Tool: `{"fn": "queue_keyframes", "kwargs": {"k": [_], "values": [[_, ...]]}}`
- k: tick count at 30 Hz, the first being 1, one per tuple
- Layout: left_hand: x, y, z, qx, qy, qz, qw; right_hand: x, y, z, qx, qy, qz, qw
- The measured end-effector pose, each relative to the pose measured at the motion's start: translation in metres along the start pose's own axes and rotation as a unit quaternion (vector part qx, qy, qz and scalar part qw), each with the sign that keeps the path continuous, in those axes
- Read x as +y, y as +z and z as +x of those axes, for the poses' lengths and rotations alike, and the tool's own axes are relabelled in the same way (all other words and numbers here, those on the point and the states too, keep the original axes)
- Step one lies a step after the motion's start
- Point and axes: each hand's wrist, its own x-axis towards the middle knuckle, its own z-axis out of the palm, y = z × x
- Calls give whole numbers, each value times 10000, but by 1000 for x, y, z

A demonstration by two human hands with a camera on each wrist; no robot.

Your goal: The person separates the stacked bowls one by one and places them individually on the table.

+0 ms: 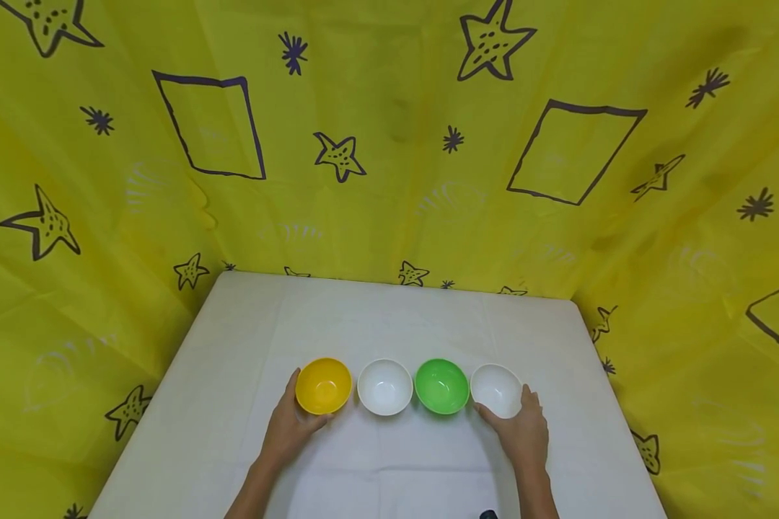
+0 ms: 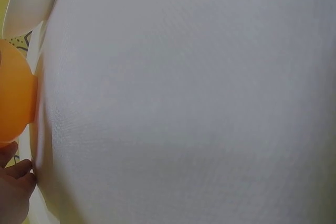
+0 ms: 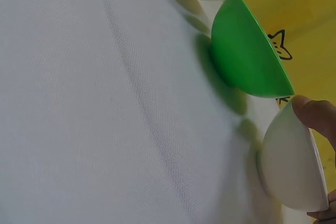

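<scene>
Four bowls would form one row, so I name them singly: a yellow bowl (image 1: 324, 386), a white bowl (image 1: 385, 388), a green bowl (image 1: 442, 387) and a second white bowl (image 1: 496, 390) stand upright in a line on the table. My left hand (image 1: 288, 428) holds the yellow bowl at its left and near side, thumb and fingers spread around it. My right hand (image 1: 523, 432) grips the right-hand white bowl between thumb and fingers. In the right wrist view, the thumb (image 3: 315, 115) lies at that bowl's rim. The bowls' visible insides hold nothing.
A white cloth (image 1: 389, 317) covers the table. Yellow curtains (image 1: 389, 216) with drawn stars and frames hang behind it and along both sides. A small dark object (image 1: 488, 515) shows at the bottom edge of the head view.
</scene>
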Motion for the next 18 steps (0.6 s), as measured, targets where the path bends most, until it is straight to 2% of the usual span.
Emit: {"fn": "queue_keyframes", "kwargs": {"k": [10, 18], "values": [[1, 0, 1, 33, -10, 56, 10000, 1, 1, 1, 6, -20, -92, 10000], [3, 0, -1, -30, -40, -11, 10000, 1, 1, -1, -182, 191, -25, 9996]]}}
